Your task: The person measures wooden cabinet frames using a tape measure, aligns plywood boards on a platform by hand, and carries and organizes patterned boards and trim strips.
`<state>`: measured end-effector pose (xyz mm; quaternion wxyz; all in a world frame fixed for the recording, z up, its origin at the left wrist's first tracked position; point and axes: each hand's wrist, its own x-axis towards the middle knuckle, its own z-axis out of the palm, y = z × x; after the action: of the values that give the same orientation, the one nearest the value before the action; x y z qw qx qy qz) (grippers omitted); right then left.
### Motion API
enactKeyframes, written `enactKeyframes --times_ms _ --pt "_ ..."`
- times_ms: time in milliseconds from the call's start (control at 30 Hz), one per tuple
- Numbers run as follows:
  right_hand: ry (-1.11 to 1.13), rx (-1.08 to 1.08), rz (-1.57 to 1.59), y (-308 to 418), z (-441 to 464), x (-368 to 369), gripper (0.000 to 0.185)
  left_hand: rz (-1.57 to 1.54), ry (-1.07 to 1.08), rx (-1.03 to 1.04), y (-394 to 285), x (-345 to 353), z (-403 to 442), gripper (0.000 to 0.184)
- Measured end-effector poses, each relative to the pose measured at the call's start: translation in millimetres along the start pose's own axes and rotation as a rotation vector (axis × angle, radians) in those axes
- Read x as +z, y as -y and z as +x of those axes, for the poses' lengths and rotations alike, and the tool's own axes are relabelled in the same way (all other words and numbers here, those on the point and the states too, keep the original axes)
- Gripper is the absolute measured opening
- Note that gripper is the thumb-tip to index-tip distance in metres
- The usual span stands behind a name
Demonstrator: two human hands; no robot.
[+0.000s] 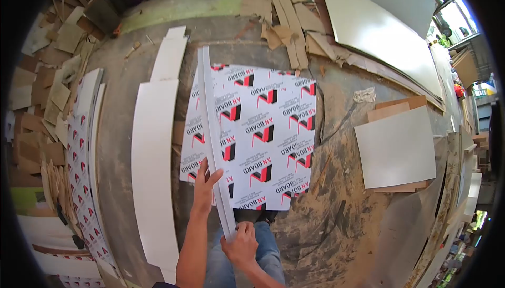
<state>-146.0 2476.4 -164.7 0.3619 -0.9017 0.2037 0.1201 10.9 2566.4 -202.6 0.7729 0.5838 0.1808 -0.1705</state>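
1. Pinching the near end of the long strip (pixel 210 114), the right hand (pixel 242 243) had its fingers curled over one side and its thumb on the other.
2. The left hand (pixel 206 185) was farther up the strip. Its thumb and fingers were spread apart, with the thumb over the top and the fingers by the left edge.
3. The strip was long, thin and pale. It lay over the left part of the printed board (pixel 273 146), and both of its ends stuck out past the board.
4. The printed board was white, with red and black marks and words all over it. It was right in front of the person, and blue jeans (pixel 268 254) showed at its near side.
5. To the left, a long white board (pixel 153 167) lay on the dusty floor (pixel 336 225). Past that was a stack of narrow boards (pixel 87 183), and then lots of brown scraps (pixel 60 96).
6. To the right, a pale square board (pixel 397 148) sat on top of brown sheets (pixel 407 105). A small crumpled thing (pixel 364 95) was near them.
7. Far off to the right was a big shiny sheet (pixel 381 30), with torn cardboard (pixel 286 22) beside it.
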Motion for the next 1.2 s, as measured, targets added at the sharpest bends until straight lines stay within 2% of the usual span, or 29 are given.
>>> enactKeyframes --times_ms 67,133,200,267,300,333,367,433,500,533,567,600,667,700,733,767,800,833,867,1100,1200 --pt "-0.033 -0.039 0.044 24 18 12 0.045 0.102 -0.043 0.058 -11 -1 26 0.068" --pt "-0.071 -0.059 0.09 52 44 23 0.05 0.457 -0.179 0.126 6 -15 45 0.064" --pt "0.057 0.166 0.068 80 76 24 0.051 0.693 -0.179 0.141 -3 -20 45 0.055" --pt "0.042 0.218 0.077 96 97 26 0.05 0.805 -0.151 0.109 3 -34 55 0.054" --pt "0.057 0.269 0.061 99 105 23 0.048 0.811 -0.116 0.134 -14 -29 52 0.054" --pt "0.019 0.28 0.076 103 108 20 0.048 0.864 -0.074 0.024 -32 -24 49 0.055" --pt "0.071 0.252 0.04 107 108 15 0.044 0.919 -0.035 -0.086 -47 -18 45 0.057" --pt "0.078 0.209 -0.039 96 113 10 0.035 0.955 0.114 -0.091 -63 -8 46 0.062" --pt "0.04 0.234 -0.019 78 114 -26 0.034 0.734 0.16 -0.021 -38 -25 60 0.062" --pt "0.062 0.213 -0.02 66 116 -46 0.033 0.611 0.286 0.005 -43 -25 53 0.06" --pt "0.042 0.197 -0.008 49 117 -64 0.034 0.512 0.183 -0.158 -86 5 10 0.055" --pt "-0.006 0.237 0.014 38 110 -88 0.034 0.386 0.131 -0.195 -66 -19 9 0.051" --pt "-0.025 0.116 -0.062 17 94 -127 0.027 0.259 0.16 -0.231 -37 -62 -3 0.046" --pt "-0.006 0.129 -0.1 13 77 -145 0.025 0.279 0.154 -0.304 -41 -72 -41 0.048" --pt "0.001 0.155 -0.111 8 59 -164 0.025 0.235 0.159 -0.494 -19 -115 -43 0.043" --pt "0.008 0.181 -0.121 3 40 -182 0.025 -0.445 0.612 -0.828 10 -177 -32 0.04" --pt "0.02 0.206 -0.142 -3 20 -200 0.026 -0.213 0.55 -0.792 10 -179 -49 0.04" --pt "0.032 0.232 -0.163 -9 -2 -218 0.027 0.166 0.392 -0.731 11 -164 -66 0.04" --pt "0.021 0.282 -0.193 -12 -29 -238 0.028 0.37 0.328 -0.737 13 -151 -77 0.039" --pt "0.035 0.576 -0.361 -58 -199 -342 0.029 0.683 0.415 -0.7 -1 -108 -91 0.038" --pt "-0.035 0.665 -0.402 -86 -246 -377 0.028 0.744 0.43 -0.511 -1 -110 -71 0.038"
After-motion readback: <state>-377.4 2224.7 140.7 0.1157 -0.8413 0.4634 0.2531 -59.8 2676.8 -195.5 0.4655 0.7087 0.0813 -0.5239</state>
